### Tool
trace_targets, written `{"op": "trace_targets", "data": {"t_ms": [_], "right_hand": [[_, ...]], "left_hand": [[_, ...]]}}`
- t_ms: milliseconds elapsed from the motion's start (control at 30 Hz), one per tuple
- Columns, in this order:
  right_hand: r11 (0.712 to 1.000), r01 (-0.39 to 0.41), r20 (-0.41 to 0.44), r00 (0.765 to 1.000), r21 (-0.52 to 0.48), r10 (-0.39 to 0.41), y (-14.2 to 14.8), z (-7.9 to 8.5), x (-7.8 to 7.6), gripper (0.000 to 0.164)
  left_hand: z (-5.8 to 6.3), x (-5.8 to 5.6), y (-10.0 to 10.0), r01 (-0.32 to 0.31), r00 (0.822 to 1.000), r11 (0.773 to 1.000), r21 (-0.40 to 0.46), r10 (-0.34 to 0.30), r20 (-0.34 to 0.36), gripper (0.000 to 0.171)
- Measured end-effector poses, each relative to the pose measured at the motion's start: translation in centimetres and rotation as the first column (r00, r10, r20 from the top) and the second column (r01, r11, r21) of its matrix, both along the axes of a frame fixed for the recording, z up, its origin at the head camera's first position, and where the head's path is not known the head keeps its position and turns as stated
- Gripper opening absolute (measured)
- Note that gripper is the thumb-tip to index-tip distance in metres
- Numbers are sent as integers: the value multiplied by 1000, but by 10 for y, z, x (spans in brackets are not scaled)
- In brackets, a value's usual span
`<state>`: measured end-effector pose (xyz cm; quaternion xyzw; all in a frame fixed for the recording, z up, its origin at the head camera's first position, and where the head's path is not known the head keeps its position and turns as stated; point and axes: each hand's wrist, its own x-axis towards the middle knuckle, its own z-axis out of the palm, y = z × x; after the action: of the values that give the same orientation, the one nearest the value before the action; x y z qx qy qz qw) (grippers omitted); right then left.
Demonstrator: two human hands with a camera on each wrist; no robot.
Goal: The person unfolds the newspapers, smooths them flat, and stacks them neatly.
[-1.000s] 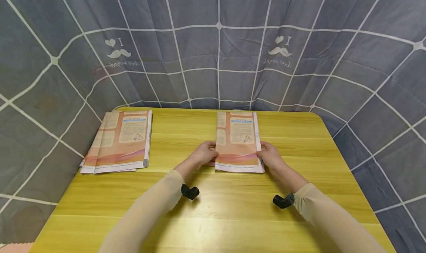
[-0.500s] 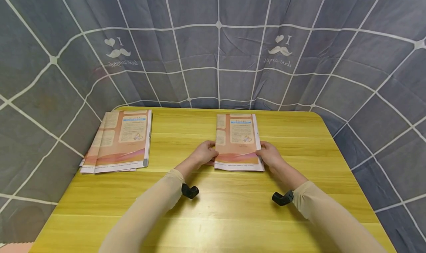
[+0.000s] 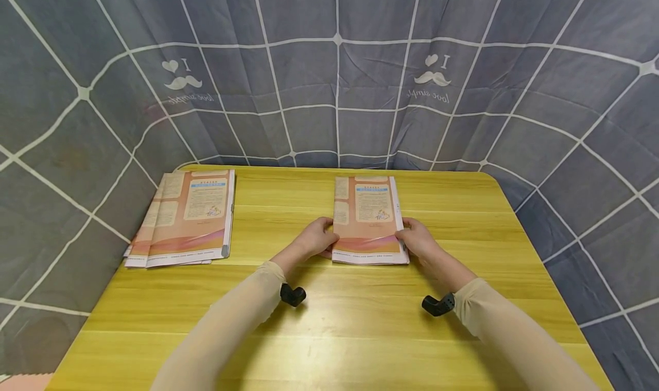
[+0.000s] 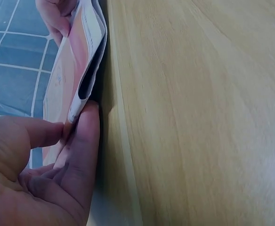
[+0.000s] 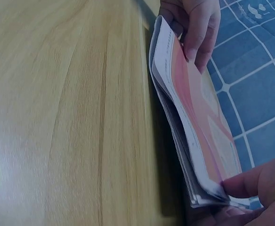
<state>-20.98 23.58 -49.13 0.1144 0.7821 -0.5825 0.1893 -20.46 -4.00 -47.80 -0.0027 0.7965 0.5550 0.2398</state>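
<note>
A folded newspaper, printed in orange and pink with a white lower margin, lies between my hands near the middle of the table. My left hand pinches its left folded edge, thumb on top and fingers underneath, as the left wrist view shows at the fold. On the opposite side my right hand pinches the loose layered edge, thumb over the top sheet. In the right wrist view the layers gape slightly along the near side. The fingers beneath the paper are partly hidden.
A stack of similar folded newspapers lies at the table's left, its sheets slightly fanned. The yellow wood-grain table has a grey grid-patterned curtain behind and along both sides. Each wrist carries a black camera mount.
The newspaper's far edge has come slightly nearer and its near edge has shifted up a little in the head view. Both hands keep their grip, almost unmoved.
</note>
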Motion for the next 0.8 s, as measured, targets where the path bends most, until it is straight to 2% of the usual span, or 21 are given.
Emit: {"op": "trace_targets", "data": {"t_ms": [167, 300, 400, 467, 567, 633, 700, 800], "right_hand": [[998, -36, -9, 999, 60, 37, 5, 3, 2, 65], [995, -59, -20, 998, 82, 61, 12, 4, 5, 64], [994, -77, -41, 996, 72, 80, 18, 6, 9, 62], [994, -78, -66, 994, 73, 83, 23, 7, 12, 61], [993, -75, -123, 989, 96, 86, 28, 8, 16, 58], [989, -68, -160, 983, 128, 88, 30, 9, 19, 55], [982, -71, -199, 974, 174, 106, 31, 9, 21, 53], [971, -83, -241, 961, 226, 139, 30, 10, 25, 52]], "left_hand": [[2, 0, -3, 49, 998, 995, -86, -52, -32, 64], [3, 1, -8, 86, 995, 989, -124, -91, -36, 68], [3, 3, -13, 119, 988, 975, -188, -136, -80, 69], [4, 5, -17, 142, 975, 957, -255, -179, -130, 71], [5, 7, -22, 177, 931, 907, -381, -280, -233, 74], [5, 8, -25, 197, 889, 866, -460, -355, -289, 78], [6, 9, -28, 210, 839, 823, -528, -429, -335, 81], [6, 10, -31, 229, 776, 762, -605, -518, -359, 83]]}}
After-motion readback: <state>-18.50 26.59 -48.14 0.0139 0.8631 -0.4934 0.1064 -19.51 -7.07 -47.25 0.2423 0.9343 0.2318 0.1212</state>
